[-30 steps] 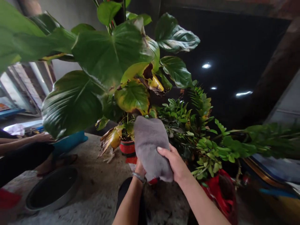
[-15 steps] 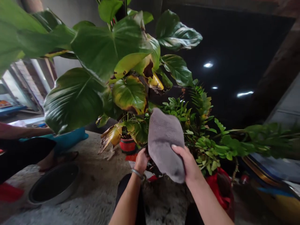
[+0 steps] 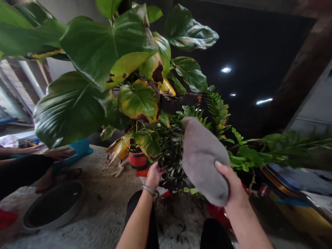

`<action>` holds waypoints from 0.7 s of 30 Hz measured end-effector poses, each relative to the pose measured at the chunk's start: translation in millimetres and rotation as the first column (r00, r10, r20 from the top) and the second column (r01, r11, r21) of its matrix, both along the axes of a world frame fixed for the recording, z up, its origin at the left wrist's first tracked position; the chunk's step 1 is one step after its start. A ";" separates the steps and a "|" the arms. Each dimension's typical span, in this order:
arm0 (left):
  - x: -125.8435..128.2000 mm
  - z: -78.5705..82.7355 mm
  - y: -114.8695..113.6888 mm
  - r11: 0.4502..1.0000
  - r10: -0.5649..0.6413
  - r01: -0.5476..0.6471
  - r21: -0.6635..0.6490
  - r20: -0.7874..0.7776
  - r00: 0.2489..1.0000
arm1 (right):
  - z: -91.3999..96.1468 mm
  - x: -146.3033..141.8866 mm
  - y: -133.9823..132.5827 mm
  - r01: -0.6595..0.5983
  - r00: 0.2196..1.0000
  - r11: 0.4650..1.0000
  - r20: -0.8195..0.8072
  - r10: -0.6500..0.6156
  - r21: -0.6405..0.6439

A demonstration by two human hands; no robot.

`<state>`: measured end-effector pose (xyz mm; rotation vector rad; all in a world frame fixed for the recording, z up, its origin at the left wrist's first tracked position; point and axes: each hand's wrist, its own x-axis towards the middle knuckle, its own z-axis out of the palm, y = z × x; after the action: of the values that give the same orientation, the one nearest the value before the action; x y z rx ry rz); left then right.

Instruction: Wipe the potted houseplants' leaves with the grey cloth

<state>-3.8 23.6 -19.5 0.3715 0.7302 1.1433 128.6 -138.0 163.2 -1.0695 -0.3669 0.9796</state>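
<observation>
My right hand (image 3: 234, 188) is closed on a grey cloth (image 3: 202, 157), which lies over the small-leaved fronds of a plant (image 3: 220, 145) on the right. My left hand (image 3: 153, 174), a bracelet on its wrist, reaches in among the dark leaves low on that plant (image 3: 172, 155); its fingers curl round the foliage. Behind stands a large-leaved plant (image 3: 103, 69) with yellowing leaves in a red pot (image 3: 137, 159).
Another person's hands (image 3: 58, 153) and dark-clad legs are at the left beside a blue container (image 3: 81, 148). A round metal basin (image 3: 52, 209) sits on the rough floor at lower left. A red pot (image 3: 218, 212) is below my right hand.
My right hand has carried the grey cloth to the right, from the middle leaves onto the small-leaved fronds. My left hand came out from behind the cloth and now grips foliage.
</observation>
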 end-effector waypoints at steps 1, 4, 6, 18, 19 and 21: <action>3.6 3.3 -0.9 1.000 0.009 -0.009 -0.002 0.008 1.000 | 4.4 5.5 10.0 0.076 0.997 0.997 -0.034 -0.075 0.023; 6.9 8.1 -3.0 1.000 0.031 -0.031 -0.004 0.027 0.999 | -19.0 5.1 25.8 0.081 0.981 0.992 -0.167 -0.096 -0.097; 5.3 7.9 -3.3 1.000 0.026 -0.025 -0.010 0.027 0.999 | -53.7 -5.0 15.7 -0.064 0.968 0.964 -0.250 -0.002 -0.256; 14.7 4.7 -2.9 1.000 0.011 -0.011 -0.002 0.015 1.000 | -5.5 4.5 7.1 0.075 0.980 0.991 -0.178 -0.093 -0.107; 15.6 5.2 -4.0 1.000 0.017 -0.017 -0.001 0.013 1.000 | -7.9 2.9 16.8 0.087 0.968 0.990 -0.227 -0.110 -0.109; 16.8 5.9 -5.5 1.000 0.025 -0.025 0.001 0.017 1.000 | -28.8 -8.7 23.8 0.010 0.940 0.979 -0.333 -0.079 -0.202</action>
<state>13.0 18.1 -13.6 0.3535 0.7209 1.1693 119.9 -114.2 134.4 -1.0570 0.0400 1.1543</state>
